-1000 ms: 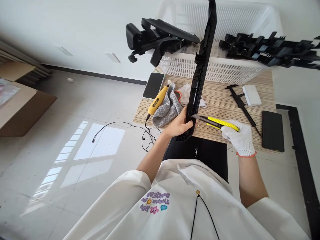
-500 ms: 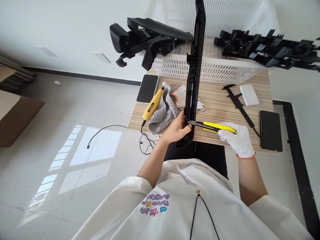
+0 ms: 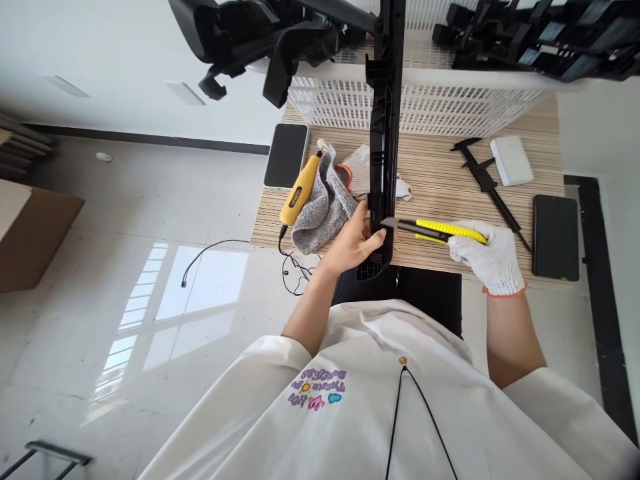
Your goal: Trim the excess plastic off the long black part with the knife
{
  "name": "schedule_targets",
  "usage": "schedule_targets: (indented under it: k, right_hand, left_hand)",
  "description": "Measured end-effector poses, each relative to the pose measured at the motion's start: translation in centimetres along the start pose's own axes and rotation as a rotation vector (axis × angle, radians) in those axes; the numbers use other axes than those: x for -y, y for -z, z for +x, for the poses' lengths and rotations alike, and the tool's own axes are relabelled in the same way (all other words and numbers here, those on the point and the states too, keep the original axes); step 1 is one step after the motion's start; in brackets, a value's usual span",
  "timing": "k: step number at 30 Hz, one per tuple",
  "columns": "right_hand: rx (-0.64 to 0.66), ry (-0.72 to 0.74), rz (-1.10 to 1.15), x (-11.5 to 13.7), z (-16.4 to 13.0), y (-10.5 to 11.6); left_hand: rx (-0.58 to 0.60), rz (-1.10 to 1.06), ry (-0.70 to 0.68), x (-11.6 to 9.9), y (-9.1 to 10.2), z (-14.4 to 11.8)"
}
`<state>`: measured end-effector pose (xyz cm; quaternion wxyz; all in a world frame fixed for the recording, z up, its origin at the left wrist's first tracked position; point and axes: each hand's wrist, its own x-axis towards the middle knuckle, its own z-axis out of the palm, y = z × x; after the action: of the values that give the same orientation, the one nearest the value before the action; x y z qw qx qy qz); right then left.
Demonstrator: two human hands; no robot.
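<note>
A long black plastic trim part (image 3: 384,143) runs from the table's front edge up past the basket. My bare left hand (image 3: 354,241) is closed around its lower end, thumb on the near face. In a white knit glove with an orange cuff, my right hand (image 3: 487,257) grips a yellow utility knife (image 3: 450,230). The knife's blade is extended and points left, its tip at the trim part close to my left thumb; whether it touches the plastic I cannot tell. Left of the part lie a grey cloth (image 3: 323,217) and a white glove (image 3: 357,167).
A white slatted basket (image 3: 445,103) holds black plastic parts (image 3: 545,40). On the wooden table (image 3: 435,160) lie a yellow corded pen tool (image 3: 301,190), two phones (image 3: 287,157), a black caliper (image 3: 485,180) and a white box (image 3: 512,161). A cable hangs off the left edge.
The camera view has tilted and shifted, so the table sits higher in it. Both hands keep their holds; the knife appears slightly farther right relative to the trim part.
</note>
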<state>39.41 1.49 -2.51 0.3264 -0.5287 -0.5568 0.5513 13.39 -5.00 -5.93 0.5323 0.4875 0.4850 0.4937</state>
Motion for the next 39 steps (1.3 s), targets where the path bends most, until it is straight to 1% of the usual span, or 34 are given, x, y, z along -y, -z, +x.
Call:
schedule_targets:
  k: [2,3,6,9,10,13,16,20,23,24,27,29,31,34,37,39]
  right_hand:
    - [-0.037,0.0,0.022,0.1,-0.1,0.0]
    - [-0.03,-0.016,0.031,0.1,-0.1,0.0]
    - [0.029,-0.068,0.016,0.3,-0.1,0.0]
    - [-0.03,0.002,0.067,0.4,-0.2,-0.1]
    - [-0.029,0.014,0.075,0.5,-0.2,-0.2]
    - [0.0,0.001,0.041,0.5,-0.2,-0.3]
    - [-0.059,0.013,0.061,0.5,-0.2,-0.3]
    - [0.028,-0.025,0.017,0.4,-0.2,-0.1]
    - [-0.024,0.014,0.034,0.0,-0.2,0.2]
    - [-0.022,0.002,0.043,-0.1,-0.2,0.2]
    - [0.041,-0.068,0.027,-0.5,-0.2,0.3]
    - [0.0,-0.051,0.037,-0.5,-0.2,0.3]
    - [-0.024,-0.035,0.027,-0.4,-0.3,0.4]
    - [0.034,-0.067,-0.024,-0.2,-0.4,0.4]
    - [-0.042,-0.028,0.01,-0.1,-0.4,0.3]
    - [-0.047,-0.018,-0.007,-0.2,-0.5,0.2]
  left_hand:
    - [0.058,-0.059,0.027,-0.2,-0.1,-0.1]
    - [0.073,-0.075,0.032,-0.3,-0.1,-0.1]
    - [0.047,-0.061,0.006,-0.2,-0.1,-0.2]
    - [0.02,-0.025,-0.018,0.0,0.0,-0.2]
    - [0.012,-0.007,-0.021,0.1,0.0,-0.2]
    - [-0.01,0.058,-0.037,0.4,0.0,-0.2]
    - [-0.003,0.083,-0.058,0.5,0.1,-0.1]
    - [-0.012,0.097,-0.055,0.2,0.2,-0.1]
    - [-0.023,0.112,-0.054,-0.2,0.1,-0.1]
    - [-0.028,0.12,-0.049,-0.3,0.1,-0.1]
    - [-0.05,0.157,-0.007,-0.8,-0.1,-0.2]
    - [-0.052,0.182,0.027,-1.0,-0.2,-0.2]
    - [-0.056,0.196,0.03,-1.2,-0.2,-0.2]
    - [-0.089,0.194,0.027,-1.1,-0.3,-0.2]
    - [-0.091,0.134,0.063,-1.1,-0.5,-0.3]
    - [-0.068,0.074,0.071,-1.1,-0.6,-0.3]
